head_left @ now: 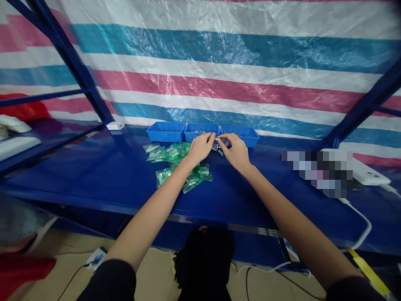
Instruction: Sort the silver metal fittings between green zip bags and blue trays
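Observation:
My left hand (202, 148) and my right hand (234, 151) meet in front of the blue bins, both with fingers pinched. A small whitish piece (218, 139) shows between their fingertips; it is too small to name. Just under the fingers lie several shiny metal cylinders (220, 153) on the blue table. Small clear-and-green plastic packets (167, 153) are heaped beside and partly beneath my left forearm, which hides some of them. The middle bin (202, 128) is right behind my left hand, the right bin (247, 136) behind my right hand.
A left blue bin (166, 133) completes the row. A white charger-like block (115, 126) sits at the back left. On the right are a pixelated flat object (322, 171), a white power bank (371, 172) and a white cable (369, 225). Blue frame posts flank the table.

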Demonstrator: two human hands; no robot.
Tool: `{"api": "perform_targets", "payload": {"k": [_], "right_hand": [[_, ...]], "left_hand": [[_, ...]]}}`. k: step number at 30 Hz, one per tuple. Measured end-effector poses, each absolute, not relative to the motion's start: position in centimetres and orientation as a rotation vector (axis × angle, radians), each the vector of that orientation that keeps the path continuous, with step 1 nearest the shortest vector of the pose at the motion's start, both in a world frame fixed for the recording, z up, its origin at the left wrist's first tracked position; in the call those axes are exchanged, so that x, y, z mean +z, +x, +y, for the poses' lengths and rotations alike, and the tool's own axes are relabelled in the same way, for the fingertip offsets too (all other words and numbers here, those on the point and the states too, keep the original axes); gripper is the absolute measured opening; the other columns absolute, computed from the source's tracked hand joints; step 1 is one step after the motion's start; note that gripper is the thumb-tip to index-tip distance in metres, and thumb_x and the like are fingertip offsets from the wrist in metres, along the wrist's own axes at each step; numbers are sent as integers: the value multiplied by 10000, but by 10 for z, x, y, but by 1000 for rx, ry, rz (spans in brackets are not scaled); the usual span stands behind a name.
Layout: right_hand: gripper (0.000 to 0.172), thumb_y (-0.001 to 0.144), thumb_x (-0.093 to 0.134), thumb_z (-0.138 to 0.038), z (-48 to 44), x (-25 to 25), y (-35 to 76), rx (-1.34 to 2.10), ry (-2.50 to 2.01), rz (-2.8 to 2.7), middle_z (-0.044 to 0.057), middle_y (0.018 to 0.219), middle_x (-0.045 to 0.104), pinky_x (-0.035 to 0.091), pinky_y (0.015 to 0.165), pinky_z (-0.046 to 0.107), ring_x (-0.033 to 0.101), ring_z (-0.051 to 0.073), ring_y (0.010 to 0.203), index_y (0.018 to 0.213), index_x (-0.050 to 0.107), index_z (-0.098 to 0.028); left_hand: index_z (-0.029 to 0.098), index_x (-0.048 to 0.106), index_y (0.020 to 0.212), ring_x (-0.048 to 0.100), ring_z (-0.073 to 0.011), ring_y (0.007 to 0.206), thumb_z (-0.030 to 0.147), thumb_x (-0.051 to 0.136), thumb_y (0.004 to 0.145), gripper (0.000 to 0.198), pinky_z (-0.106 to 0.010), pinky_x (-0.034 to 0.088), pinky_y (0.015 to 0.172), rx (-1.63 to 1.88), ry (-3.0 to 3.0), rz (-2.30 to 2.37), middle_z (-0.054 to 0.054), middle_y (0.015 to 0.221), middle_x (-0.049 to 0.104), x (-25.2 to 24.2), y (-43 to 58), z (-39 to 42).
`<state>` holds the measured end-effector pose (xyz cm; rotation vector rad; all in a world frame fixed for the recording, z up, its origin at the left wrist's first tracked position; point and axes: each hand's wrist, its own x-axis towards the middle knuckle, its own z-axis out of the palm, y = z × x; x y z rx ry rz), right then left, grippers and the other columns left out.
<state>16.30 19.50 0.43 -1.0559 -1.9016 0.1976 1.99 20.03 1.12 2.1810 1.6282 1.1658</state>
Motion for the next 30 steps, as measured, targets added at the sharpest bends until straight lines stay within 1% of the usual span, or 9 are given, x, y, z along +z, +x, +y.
{"api": "perform_targets", "payload": {"k": [3,6,9,11,15,18,21,25,30], "right_hand": [[201,828,516,-288,194,4,157,320,-961,-1852,41,918,644,451,619,245,586,131,693,969,630,-200],[229,813,524,-307,199,4,154,530,-902,-1722,49,911,667,480,617,248,618,144,721,967,634,-180],[258,791,539,-331,206,0,153,747,-859,-1588,55,925,685,514,662,272,645,159,757,965,643,-172],[261,764,570,-339,210,-3,151,829,-838,-1545,55,914,695,526,704,293,653,170,785,944,657,-171],[246,702,642,-322,206,-6,147,810,-822,-1564,54,854,711,529,759,328,661,187,792,883,684,-161],[204,682,661,-304,198,-2,145,736,-859,-1620,45,787,714,535,737,335,666,195,750,823,694,-161],[153,685,654,-282,194,1,145,662,-887,-1682,38,744,710,535,714,330,665,198,724,774,695,-165],[188,731,613,-302,197,1,147,635,-876,-1671,48,799,710,529,711,316,660,192,742,832,693,-165],[252,766,570,-352,201,2,149,629,-888,-1634,47,831,700,519,642,285,646,176,703,913,674,-177]], "left_hand": [[155,565,733,526,-143,712,389,284,919,411,-238,380,667,1303,2018,1473,-24,720,589,10,22,204],[159,538,646,493,-133,625,457,274,905,475,-239,368,610,1312,1916,1400,-10,613,534,12,24,204],[164,500,557,470,-130,576,499,302,886,510,-249,357,583,1276,1889,1437,-5,543,485,14,24,203],[162,501,556,477,-133,597,483,340,877,481,-250,361,594,1307,1865,1501,-7,555,492,15,23,202],[169,467,523,480,-137,641,440,409,857,434,-253,373,647,1413,1862,1570,4,559,475,18,23,198],[176,360,456,463,-128,635,378,474,832,442,-251,375,676,1439,1899,1588,20,522,410,19,24,197],[177,318,447,454,-121,627,338,522,805,442,-250,375,691,1460,1911,1594,27,521,399,19,25,196],[177,381,449,464,-129,630,343,464,835,429,-258,375,711,1449,1902,1606,20,518,430,20,23,197],[169,478,501,492,-136,599,385,356,880,453,-261,379,663,1307,1872,1587,5,537,491,21,21,198]]}}
